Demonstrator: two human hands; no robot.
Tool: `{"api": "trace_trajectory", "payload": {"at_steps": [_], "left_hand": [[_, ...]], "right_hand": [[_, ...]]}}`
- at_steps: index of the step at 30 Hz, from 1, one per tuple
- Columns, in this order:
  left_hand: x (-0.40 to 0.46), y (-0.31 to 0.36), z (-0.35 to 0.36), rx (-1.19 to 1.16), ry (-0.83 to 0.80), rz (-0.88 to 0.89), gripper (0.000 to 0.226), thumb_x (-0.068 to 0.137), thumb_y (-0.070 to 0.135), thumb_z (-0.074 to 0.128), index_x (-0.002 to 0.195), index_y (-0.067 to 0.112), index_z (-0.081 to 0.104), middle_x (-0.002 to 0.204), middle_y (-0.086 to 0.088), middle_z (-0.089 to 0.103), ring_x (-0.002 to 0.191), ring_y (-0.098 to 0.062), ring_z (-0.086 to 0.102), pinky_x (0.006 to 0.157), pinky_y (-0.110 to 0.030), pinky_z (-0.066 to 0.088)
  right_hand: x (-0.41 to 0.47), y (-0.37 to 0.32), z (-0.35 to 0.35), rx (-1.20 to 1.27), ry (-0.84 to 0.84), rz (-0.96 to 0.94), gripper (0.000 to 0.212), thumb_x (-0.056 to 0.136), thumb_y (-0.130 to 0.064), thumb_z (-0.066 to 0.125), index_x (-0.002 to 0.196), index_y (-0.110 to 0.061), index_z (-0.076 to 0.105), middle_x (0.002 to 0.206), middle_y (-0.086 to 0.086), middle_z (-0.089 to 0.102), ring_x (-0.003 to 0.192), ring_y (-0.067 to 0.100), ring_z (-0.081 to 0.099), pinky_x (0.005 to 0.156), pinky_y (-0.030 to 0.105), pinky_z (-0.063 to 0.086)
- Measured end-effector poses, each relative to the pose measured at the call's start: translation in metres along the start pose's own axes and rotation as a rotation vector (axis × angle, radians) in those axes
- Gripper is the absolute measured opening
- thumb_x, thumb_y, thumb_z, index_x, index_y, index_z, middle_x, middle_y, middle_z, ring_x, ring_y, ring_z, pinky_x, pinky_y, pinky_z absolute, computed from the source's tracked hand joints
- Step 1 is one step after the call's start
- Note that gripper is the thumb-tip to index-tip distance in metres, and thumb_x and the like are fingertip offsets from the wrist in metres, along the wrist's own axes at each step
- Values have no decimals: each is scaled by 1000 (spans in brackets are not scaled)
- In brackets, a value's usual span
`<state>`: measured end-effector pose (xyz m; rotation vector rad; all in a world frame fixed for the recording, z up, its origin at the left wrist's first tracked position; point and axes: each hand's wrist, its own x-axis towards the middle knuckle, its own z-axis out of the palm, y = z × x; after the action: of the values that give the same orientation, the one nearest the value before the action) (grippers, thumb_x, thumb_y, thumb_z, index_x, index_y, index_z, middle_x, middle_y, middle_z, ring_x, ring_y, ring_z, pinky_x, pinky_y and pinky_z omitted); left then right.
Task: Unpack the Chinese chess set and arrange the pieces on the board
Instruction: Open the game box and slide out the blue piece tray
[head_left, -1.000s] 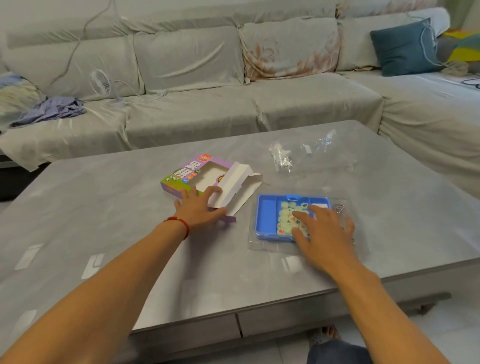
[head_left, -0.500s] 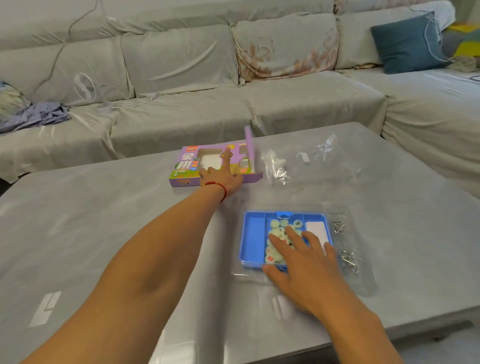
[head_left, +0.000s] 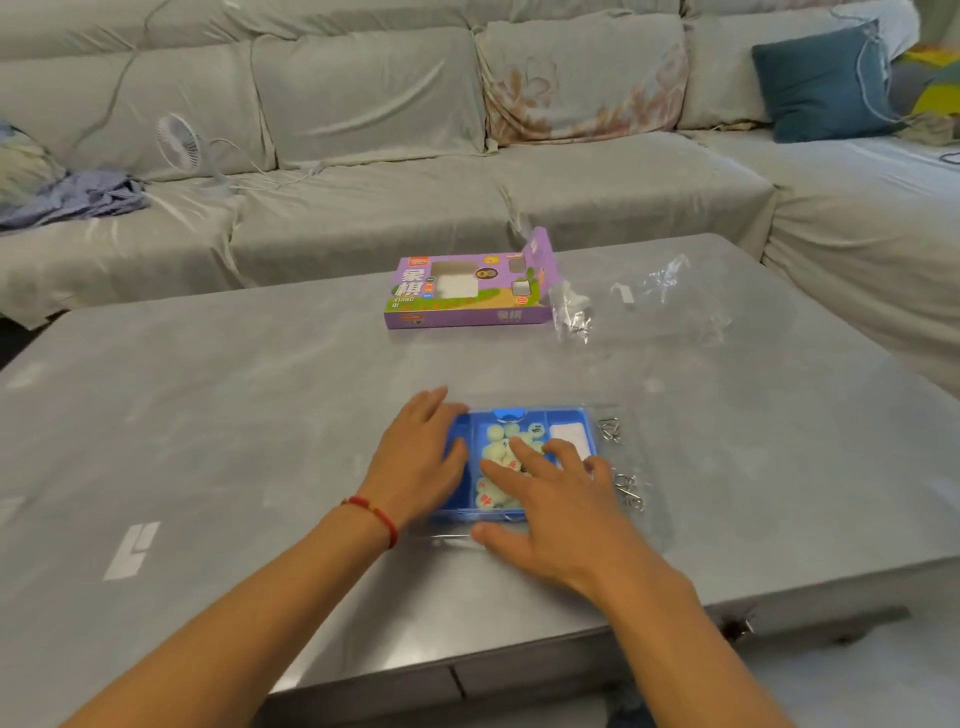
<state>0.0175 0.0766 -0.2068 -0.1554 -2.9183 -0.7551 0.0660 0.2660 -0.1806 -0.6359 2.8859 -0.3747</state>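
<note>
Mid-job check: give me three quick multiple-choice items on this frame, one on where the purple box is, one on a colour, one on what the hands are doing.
1. The purple box lies:
A. beyond the tray
B. under the tray
C. on the sofa

2. The tray holding the pieces is:
A. red
B. blue
C. white

3. The hands are:
A. both on the tray
B. both lifted clear
C. one on the box

Answers: 1 A, it sits farther up the table. 2 B, its rim is blue. 3 A, the left hand rests on its left edge, the right hand fingers over the pieces.

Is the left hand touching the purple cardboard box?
Apart. The head view shows bare table between the left hand, at the blue tray, and the purple cardboard box.
</note>
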Motion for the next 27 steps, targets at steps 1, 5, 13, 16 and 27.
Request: {"api": "trace_trajectory", "payload": {"at_steps": [1, 5, 13, 16, 27], "left_hand": [[-18, -6, -4, 17, 1, -16, 45, 101, 28, 46, 145, 18, 45, 159, -5, 30, 148, -21, 22, 119, -33, 20], [-67, -32, -23, 74, 5, -131, 49, 104, 38, 35, 149, 19, 36, 162, -3, 22, 152, -21, 11, 122, -41, 19], [-109, -47, -33, 97, 44, -205, 55, 104, 48, 26, 152, 22, 29, 165, 0, 14, 153, -17, 4, 123, -45, 15], [-111, -43, -31, 98, 46, -224, 62, 102, 53, 19, 156, 21, 19, 166, 0, 10, 153, -17, 1, 124, -42, 8], [-111, -35, -32, 25, 88, -294, 77, 94, 71, 11, 156, 29, -6, 165, 7, 11, 152, -13, 7, 120, -58, -2]], "right_hand": [[0, -9, 1, -4, 7, -40, 74, 80, -76, 27, 148, -45, 31, 163, -10, 20, 145, 25, 16, 110, 49, 16], [4, -42, 6, 101, 26, -153, 52, 92, -59, 47, 142, -43, 44, 149, -18, 42, 133, 16, 32, 105, 43, 24], [43, -76, 28, -2, 227, -80, 43, 95, -49, 48, 134, -31, 52, 122, -3, 49, 117, 20, 43, 93, 39, 34], [57, -83, 29, -74, 238, -8, 42, 96, -53, 40, 128, -30, 54, 120, -1, 46, 114, 20, 40, 93, 41, 34], [83, -84, 17, -174, 166, 15, 40, 82, -67, 49, 102, -32, 55, 111, -2, 44, 110, 21, 40, 96, 45, 28]]}}
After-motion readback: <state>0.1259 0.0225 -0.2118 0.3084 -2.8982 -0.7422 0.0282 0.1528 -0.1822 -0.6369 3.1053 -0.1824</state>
